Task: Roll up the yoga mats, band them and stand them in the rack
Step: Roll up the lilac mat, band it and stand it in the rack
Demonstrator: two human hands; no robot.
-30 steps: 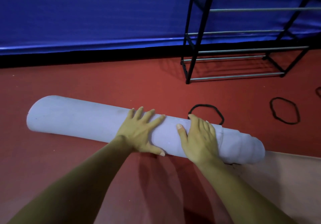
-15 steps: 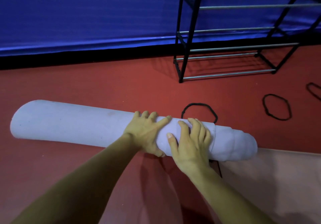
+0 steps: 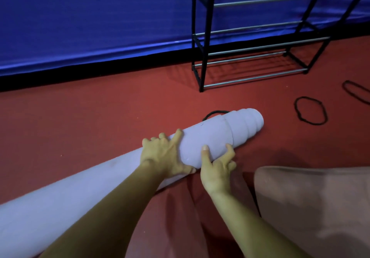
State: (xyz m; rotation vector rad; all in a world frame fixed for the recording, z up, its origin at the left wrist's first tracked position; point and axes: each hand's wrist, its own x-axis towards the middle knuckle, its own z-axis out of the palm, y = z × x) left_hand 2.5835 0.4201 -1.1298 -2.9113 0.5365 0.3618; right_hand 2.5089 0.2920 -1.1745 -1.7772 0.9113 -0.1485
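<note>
A pale lavender yoga mat (image 3: 212,137), rolled into a long tube, lies slanted across the red floor from lower left to upper right. Its right end is telescoped into stepped rings. My left hand (image 3: 163,154) grips the roll from above near its middle, fingers curled over the far side. My right hand (image 3: 217,165) holds the roll from the near side, thumb up on the mat and fingers curled under it. A black elastic band (image 3: 213,114) lies on the floor just behind the roll, partly hidden. The black metal rack (image 3: 248,37) stands at the back right.
Two more black bands lie on the floor at right, one (image 3: 310,110) whole, one (image 3: 356,91) cut by the frame edge. A flat tan mat (image 3: 312,207) covers the lower right. A blue wall pad (image 3: 96,23) runs along the back.
The roll has swung: its right end moved away and up, its left end came toward me. My right hand shifted from on top of the roll to its near underside.
</note>
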